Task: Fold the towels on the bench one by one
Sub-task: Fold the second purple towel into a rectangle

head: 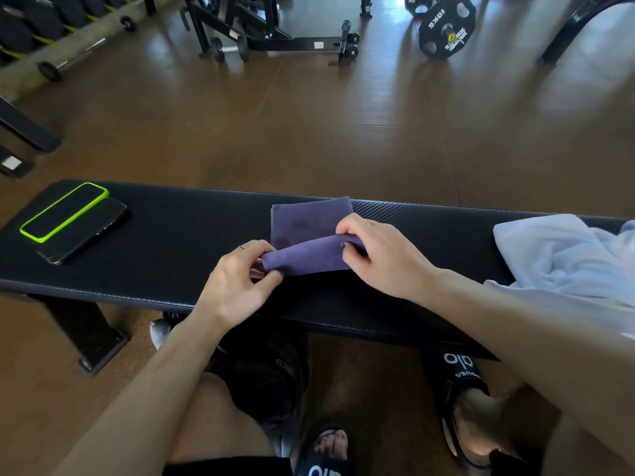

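A small purple towel [302,221] lies in the middle of the black padded bench [178,242], its near edge lifted and folded over. My left hand [237,280] pinches the near left corner of that fold. My right hand [381,252] grips the near right corner, fingers curled round the cloth. Both hands hold the folded edge just above the bench. A crumpled white towel [567,259] lies at the bench's right end, apart from both hands.
Two phones lie at the bench's left end: one in a green case [65,211], a black one [86,233] beside it. Brown floor stretches beyond the bench. Weight racks, a barbell plate [446,27] and dumbbells stand at the far side. My feet in sandals are below.
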The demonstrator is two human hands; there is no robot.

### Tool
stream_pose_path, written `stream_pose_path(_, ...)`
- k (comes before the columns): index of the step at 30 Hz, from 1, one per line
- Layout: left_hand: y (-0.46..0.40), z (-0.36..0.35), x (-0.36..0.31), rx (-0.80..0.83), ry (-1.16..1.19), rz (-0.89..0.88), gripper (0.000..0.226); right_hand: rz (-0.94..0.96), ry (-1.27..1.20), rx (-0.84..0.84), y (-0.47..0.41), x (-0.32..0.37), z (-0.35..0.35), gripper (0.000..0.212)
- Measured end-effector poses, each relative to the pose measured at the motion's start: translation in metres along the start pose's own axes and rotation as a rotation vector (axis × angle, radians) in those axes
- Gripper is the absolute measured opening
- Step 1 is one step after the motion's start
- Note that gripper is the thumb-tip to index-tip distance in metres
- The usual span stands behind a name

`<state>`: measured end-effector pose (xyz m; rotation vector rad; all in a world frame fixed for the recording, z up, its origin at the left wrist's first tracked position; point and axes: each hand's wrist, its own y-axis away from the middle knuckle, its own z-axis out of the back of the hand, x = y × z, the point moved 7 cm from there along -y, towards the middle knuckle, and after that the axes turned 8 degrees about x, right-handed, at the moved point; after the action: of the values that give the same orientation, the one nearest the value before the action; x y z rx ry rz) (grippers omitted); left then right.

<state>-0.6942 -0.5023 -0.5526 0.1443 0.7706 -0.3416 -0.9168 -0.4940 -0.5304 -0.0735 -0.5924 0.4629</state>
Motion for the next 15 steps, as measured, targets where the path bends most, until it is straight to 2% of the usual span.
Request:
stream_pose_path(3,-0.001,0.0,0.001,-0.013,0.066,0.036,0.015,-0.059,-0.135,-0.047,-0.003,-0.008,0.003,0.014)
stream_pose_path(7,-0.007,-0.001,0.006,-0.036,0.089,0.1,0.008,-0.197,-0.275,-0.101,-0.007,-0.022,0.002,0.022)
stream_pose_path(11,-0.012,-0.001,0.01,-0.097,0.099,0.171,0.012,-0.341,-0.362,0.018,-0.01,-0.038,-0.008,0.031)
stream_pose_path(15,-0.018,-0.001,0.016,-0.132,0.055,0.214,0.02,-0.351,-0.313,0.022,-0.012,-0.045,-0.01,0.026)
